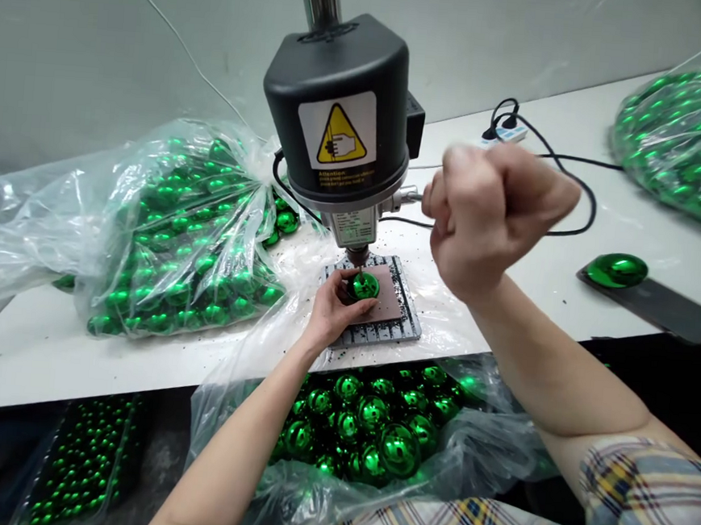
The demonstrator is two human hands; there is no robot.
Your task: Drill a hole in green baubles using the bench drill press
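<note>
My left hand pinches a shiny green ball between thumb and fingers, keeping it on a pinkish flat pad. Beneath the pad lies the slotted metal base of a small black drill press. The drill chuck sits directly over the ball; whether the bit touches it I cannot tell. To the right of the machine head, my right hand is closed in a fist around the end of the feed lever, most of which the fingers hide.
A clear bag of green balls stands on the left, another at the far right. Below the table edge an open plastic bag holds more balls. A phone with a green ball, a power strip and cables lie right.
</note>
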